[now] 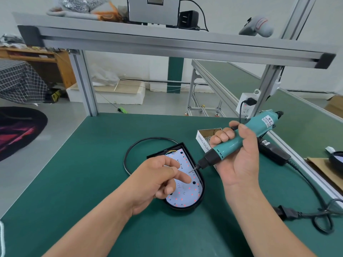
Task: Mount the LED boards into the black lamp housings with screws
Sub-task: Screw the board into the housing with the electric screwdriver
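LED board [187,198] is sitting in housing [203,190], two holes [194,182] showing empty; left hand [157,180] pressing it with straight forefinger, right hand [239,158] gripping screwdriver [220,151].

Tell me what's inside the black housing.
A white LED board fills the housing, with coloured wires at its far corner. The left hand covers the board's middle, so that part cannot be seen.

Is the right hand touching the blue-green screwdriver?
Touching. The head view shows the right hand with its fingers curled tight round the screwdriver, with no gap between them.
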{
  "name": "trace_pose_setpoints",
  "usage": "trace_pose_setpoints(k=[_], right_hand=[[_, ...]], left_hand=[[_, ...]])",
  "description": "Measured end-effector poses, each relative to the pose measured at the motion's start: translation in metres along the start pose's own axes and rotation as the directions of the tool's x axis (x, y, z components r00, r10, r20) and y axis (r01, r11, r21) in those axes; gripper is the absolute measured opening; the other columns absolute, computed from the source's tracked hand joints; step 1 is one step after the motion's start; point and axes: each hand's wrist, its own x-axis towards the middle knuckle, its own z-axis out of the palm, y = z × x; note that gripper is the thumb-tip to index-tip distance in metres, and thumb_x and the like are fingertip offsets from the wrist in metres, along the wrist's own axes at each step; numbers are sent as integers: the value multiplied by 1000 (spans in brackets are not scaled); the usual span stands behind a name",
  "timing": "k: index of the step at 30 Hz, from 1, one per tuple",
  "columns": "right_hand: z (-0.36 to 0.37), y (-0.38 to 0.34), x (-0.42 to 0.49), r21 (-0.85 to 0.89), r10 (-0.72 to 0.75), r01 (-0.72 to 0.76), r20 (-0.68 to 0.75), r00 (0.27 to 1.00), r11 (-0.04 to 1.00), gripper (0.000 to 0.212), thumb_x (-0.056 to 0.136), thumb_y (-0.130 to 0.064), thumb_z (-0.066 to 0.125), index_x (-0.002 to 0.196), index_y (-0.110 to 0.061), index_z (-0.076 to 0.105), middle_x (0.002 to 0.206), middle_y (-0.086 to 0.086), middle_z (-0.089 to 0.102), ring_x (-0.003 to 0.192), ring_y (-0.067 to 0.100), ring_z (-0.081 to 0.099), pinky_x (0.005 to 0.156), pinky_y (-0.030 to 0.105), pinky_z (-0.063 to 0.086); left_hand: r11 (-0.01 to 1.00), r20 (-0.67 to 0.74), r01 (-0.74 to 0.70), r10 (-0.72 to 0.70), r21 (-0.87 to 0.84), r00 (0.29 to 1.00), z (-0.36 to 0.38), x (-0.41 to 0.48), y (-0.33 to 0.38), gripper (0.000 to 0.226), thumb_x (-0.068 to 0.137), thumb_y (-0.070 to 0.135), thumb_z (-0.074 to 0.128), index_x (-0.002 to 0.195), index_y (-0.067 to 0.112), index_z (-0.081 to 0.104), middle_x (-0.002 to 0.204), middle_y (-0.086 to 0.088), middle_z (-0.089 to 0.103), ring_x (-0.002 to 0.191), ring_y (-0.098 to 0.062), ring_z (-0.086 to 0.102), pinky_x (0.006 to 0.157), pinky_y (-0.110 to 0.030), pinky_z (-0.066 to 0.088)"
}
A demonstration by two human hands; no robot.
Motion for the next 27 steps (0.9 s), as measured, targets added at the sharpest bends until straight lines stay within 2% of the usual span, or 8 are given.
trace_pose_setpoints(k=[4,9,21,27], right_hand=[[2,0,-1,3,-9,9,4,1000,1000,7,99,-20,60,96,-14,62,76,-2,46,67,14,47,69,28,49],[2,0,-1,6,-28,28,-3,1000,1000,9,100,-22,61,96,-15,63,76,-2,47,68,14,49,71,28,49],[1,1,-2,-12,-41,41,5,999,999,7,100,-21,60,99,-14,61,78,-1,47,70,15,49,74,30,48],[2,3,-3,-23,-33,33,18,999,999,8,100,-21,58,98,-14,61,77,-1,47,68,15,49,72,29,50]], left_hand=[[1000,18,-20,20,18,1000,0,2,-5,12,105,6,59,115,1,63,99,-16,79,47,-9,43,46,-20,31],[999,23,-42,43,-6,999,2,2,-8,12,97,6,71,108,2,74,103,-18,79,50,-11,44,45,-19,30],[996,-96,-30,22,-80,995,8,4,-11,10,99,2,68,106,1,75,98,-16,80,50,-11,44,44,-18,30],[996,-98,-30,21,-89,995,8,4,-10,13,99,4,68,111,0,74,99,-15,80,51,-11,44,44,-18,29]])
